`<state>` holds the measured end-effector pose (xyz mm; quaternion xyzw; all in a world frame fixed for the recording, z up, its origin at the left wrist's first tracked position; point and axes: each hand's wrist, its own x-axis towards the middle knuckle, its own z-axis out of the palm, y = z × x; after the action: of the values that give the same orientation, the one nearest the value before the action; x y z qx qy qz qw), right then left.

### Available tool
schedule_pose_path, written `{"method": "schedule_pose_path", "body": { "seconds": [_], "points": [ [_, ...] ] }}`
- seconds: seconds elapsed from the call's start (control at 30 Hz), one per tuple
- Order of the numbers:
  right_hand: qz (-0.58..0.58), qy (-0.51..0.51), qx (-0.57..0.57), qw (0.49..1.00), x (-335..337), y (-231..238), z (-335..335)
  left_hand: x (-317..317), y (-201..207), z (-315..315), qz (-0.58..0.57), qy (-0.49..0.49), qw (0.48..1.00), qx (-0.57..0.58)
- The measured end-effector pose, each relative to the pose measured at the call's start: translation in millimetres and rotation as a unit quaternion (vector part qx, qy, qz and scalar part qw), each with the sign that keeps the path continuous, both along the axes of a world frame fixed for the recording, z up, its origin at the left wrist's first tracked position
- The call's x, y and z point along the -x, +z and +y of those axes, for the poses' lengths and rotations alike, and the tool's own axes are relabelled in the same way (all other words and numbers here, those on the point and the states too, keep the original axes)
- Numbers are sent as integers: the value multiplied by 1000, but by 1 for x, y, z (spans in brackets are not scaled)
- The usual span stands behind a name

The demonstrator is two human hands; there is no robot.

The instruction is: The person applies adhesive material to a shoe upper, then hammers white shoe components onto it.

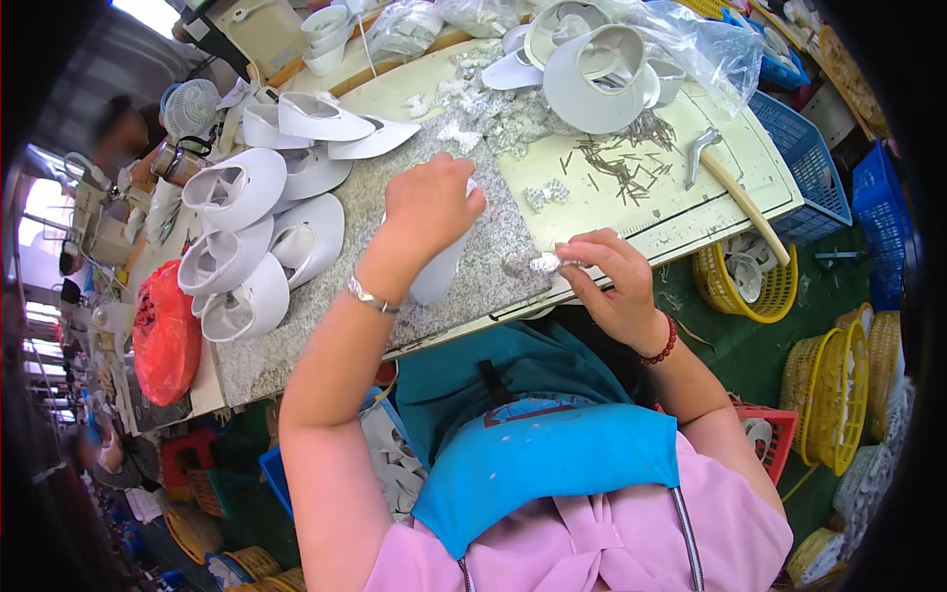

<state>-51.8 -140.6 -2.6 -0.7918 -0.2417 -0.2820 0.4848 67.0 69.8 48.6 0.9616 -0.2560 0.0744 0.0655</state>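
Note:
My left hand (pixel 431 202) is closed in a fist over the speckled grey mat (pixel 326 340). From under it shows a smooth white piece (pixel 437 276), which it grips; most of that piece is hidden by the hand and wrist. To the right, my right hand (pixel 614 281) pinches a small crinkled silvery-white piece (pixel 545 262) between thumb and fingertips, just above the mat's right edge. Left of my left hand stand several white hollow cup-shaped pieces with curved flaps (pixel 237 187). A loose heap of small silvery-white pieces (pixel 503 113) lies beyond my hands.
Thin brown nail-like pins (pixel 626 168) are scattered on the cream table (pixel 552 217), beside a hammer (pixel 735 187) with a wooden handle. A red plastic bag (pixel 168 331) sits left. Yellow baskets (pixel 834 395) and blue crates (pixel 804 168) stand right. Another person (pixel 120 138) is at far left.

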Motion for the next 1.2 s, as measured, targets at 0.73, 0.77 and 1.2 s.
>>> {"method": "schedule_pose_path", "body": {
  "seconds": [0.73, 0.77, 1.2],
  "points": [
    [76, 63, -154, 983, -58, 17, 39, -11, -37, 35, -4, -37, 999, 39],
    [74, 61, -152, 984, -64, 18, 42, -9, -37, 33, -16, -19, 998, 50],
    [301, 142, -335, 881, -114, 9, 75, -2, -32, 54, 98, -26, 941, 321]
  ]
}}
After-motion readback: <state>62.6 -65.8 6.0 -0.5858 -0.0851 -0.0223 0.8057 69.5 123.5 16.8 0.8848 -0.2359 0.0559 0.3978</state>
